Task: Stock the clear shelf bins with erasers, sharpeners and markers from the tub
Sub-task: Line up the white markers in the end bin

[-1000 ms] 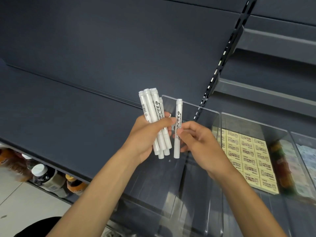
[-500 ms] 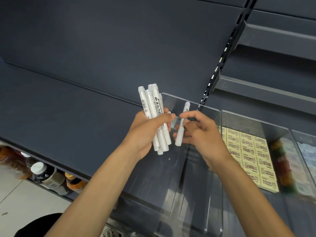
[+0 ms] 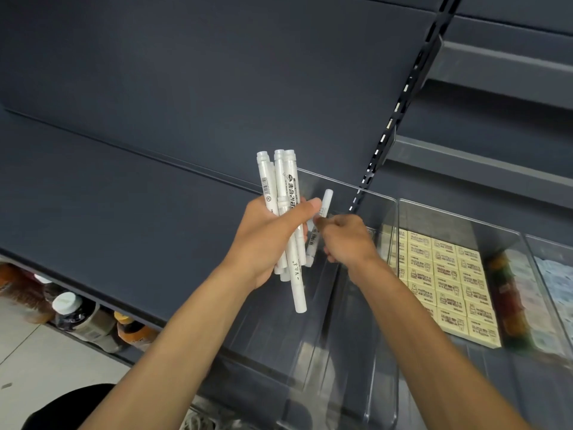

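Head view: the left hand (image 3: pixel 266 240) grips a bundle of white markers (image 3: pixel 286 181), thumb and fingers curled round it. The right hand (image 3: pixel 348 240), fingers curled, pinches a single marker (image 3: pixel 325 201), tilted, just beside the bundle. Both are held above a clear bin (image 3: pixel 381 200). The adjacent bin (image 3: pixel 511 234) on the right holds rows of yellow erasers (image 3: pixel 446 280).

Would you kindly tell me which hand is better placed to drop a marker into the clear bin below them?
Probably right. The right hand pinches one marker above the clear bin, while the left hand grips the whole bundle.
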### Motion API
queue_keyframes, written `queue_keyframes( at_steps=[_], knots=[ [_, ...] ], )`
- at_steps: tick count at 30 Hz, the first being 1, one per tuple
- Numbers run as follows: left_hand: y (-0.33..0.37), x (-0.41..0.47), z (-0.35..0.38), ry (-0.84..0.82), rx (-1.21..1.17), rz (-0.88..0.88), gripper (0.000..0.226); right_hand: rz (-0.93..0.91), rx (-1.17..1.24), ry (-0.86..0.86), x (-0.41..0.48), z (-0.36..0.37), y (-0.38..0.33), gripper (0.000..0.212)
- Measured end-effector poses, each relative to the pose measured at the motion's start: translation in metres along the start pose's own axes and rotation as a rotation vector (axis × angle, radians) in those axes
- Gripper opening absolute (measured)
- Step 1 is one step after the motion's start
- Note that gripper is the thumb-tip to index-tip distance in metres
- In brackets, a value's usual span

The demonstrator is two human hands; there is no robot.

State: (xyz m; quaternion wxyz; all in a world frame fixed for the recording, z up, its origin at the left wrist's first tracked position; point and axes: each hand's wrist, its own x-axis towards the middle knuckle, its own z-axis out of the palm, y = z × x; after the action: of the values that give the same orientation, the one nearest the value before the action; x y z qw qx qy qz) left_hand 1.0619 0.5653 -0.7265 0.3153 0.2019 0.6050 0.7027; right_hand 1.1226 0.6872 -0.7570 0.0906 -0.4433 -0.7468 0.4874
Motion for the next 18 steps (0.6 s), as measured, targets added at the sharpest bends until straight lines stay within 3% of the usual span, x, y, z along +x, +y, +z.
queue_keyframes(
  at_steps=[4, 12, 18],
  knots=[
    [0.003, 0.000, -0.001, 0.001, -0.049, -0.013, 0.022, 0.084, -0.023, -0.086, 0.016, 0.013, -0.001, 0.029],
    [0.000, 0.007, -0.013, 0.106, -0.077, -0.007, 0.025, -0.018, -0.103, 0.053, 0.023, 0.029, -0.009, 0.025],
    [-0.001, 0.009, -0.015, 0.083, -0.074, -0.026, 0.026, -0.077, 0.002, -0.075, 0.009, 0.015, -0.007, 0.027]
  ],
)
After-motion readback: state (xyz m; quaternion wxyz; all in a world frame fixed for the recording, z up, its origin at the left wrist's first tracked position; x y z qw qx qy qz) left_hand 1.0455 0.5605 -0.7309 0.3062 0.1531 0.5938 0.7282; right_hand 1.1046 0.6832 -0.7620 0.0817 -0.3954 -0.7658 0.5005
